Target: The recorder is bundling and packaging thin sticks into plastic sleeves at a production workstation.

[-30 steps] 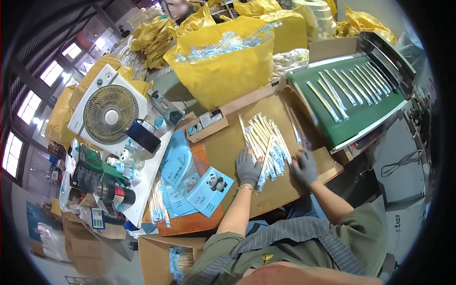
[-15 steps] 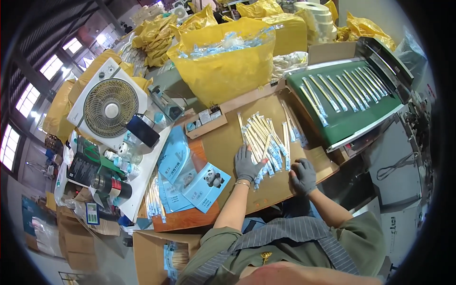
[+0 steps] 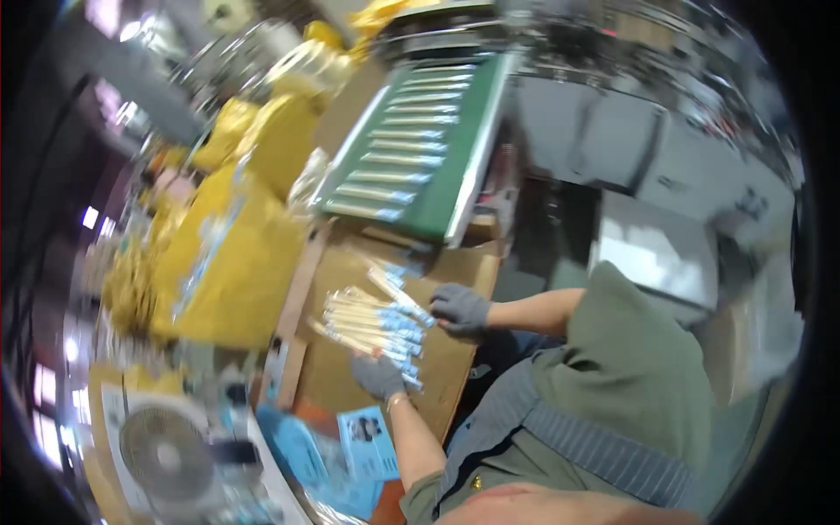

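A loose pile of wrapped wooden chopsticks [image 3: 372,322], with blue printing at one end, lies on the brown cardboard tabletop [image 3: 337,271]. My gloved left hand [image 3: 380,376] rests at the pile's near left side, its fingers apart and touching the outer packets. Beside the blue ends on the right, my gloved right hand [image 3: 461,309] sits with its fingers curled in, and I see nothing in it. Motion blur softens both hands. More wrapped chopsticks lie spaced in a row on a green conveyor belt [image 3: 429,197] beyond the pile.
A large yellow sack [image 3: 227,262] stands left of the table. Blue panda-printed bags [image 3: 367,442] lie near the lower left, with a fan [image 3: 166,451] beyond them. Grey machine cabinets [image 3: 560,122] and a white box-like unit [image 3: 656,249] stand to the right.
My view has swung to the right, so the conveyor now lies ahead and the scene is blurred. Both hands remain beside the pile of chopsticks.
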### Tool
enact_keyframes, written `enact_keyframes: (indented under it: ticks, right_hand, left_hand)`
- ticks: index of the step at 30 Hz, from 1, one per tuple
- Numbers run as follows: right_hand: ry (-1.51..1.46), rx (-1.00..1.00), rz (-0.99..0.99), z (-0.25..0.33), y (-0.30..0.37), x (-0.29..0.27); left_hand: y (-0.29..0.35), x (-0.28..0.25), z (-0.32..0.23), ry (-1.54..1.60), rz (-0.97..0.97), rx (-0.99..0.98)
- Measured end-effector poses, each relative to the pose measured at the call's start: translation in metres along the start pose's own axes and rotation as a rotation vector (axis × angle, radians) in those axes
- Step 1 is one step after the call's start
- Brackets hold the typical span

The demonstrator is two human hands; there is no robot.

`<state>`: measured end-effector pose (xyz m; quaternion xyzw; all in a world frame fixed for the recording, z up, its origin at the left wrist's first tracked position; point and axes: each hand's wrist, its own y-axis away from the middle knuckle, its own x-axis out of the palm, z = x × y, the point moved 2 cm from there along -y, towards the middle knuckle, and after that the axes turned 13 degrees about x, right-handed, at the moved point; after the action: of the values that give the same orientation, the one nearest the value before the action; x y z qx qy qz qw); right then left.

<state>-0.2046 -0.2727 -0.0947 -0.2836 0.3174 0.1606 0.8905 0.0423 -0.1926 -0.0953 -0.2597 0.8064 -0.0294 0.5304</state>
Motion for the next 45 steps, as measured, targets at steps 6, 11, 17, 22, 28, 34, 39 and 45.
enact_keyframes:
  ticks: [6, 11, 17, 22, 28, 34, 39, 45]
  right_hand:
    - [0.017, -0.051, -0.057, -0.004, 0.004, -0.003]
    - [0.05, -0.005, 0.015, -0.001, 0.004, 0.007]
    - [0.045, 0.008, 0.008, -0.004, 0.006, 0.01]
    - [0.046, -0.022, 0.006, -0.001, 0.002, 0.007]
    - [0.062, -0.021, -0.002, -0.001, 0.002, 0.005]
    - [0.052, -0.022, -0.035, 0.001, 0.003, 0.005]
    - [0.056, -0.022, -0.025, 0.001, 0.003, 0.005]
    - [0.075, -0.022, -0.034, 0.001, 0.002, 0.007]
  left_hand:
    - [0.001, 0.009, 0.003, 0.019, -0.083, 0.212]
    - [0.002, 0.013, 0.02, -0.062, -0.103, 0.192]
    - [0.002, 0.015, 0.022, -0.127, -0.097, 0.214]
    - [0.002, 0.021, 0.029, -0.177, -0.138, 0.214]
    - [0.002, 0.016, 0.021, -0.155, -0.13, 0.2]
    - [0.003, 0.014, 0.02, -0.137, -0.125, 0.193]
    - [0.002, 0.015, 0.02, -0.138, -0.132, 0.2]
    - [0.002, 0.011, 0.015, -0.108, -0.143, 0.206]
